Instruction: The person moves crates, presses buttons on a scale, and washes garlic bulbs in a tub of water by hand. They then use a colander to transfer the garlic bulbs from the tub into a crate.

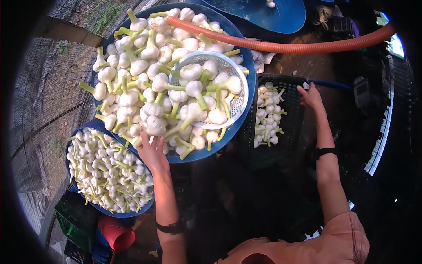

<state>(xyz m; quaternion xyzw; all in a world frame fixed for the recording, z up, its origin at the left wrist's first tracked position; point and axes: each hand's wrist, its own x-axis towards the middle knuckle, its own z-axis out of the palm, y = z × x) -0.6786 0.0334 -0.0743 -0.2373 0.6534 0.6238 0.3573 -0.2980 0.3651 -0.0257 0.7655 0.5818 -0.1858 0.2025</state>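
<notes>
My left hand (152, 152) reaches over the near rim of a large blue tub (233, 134) piled with white garlic bulbs on cut green stems. Its fingers are spread and touch or nearly touch one garlic bulb (154, 126); the fingertips are partly hidden among the bulbs. A round white plastic basket (244, 99) with more garlic rests on the pile. My right hand (311, 97) is at the far right edge of a dark crate (292, 110), fingers apart. A small white piece beside its fingertips is too small to name. Garlic bulbs (268, 115) lie along the crate's left side.
A second blue tub (143, 210) of smaller garlic stands at the lower left, near a red bucket (118, 235) and green crate (74, 215). An orange corrugated hose (285, 46) crosses above the big tub. Another blue tub (285, 20) holds water at the back.
</notes>
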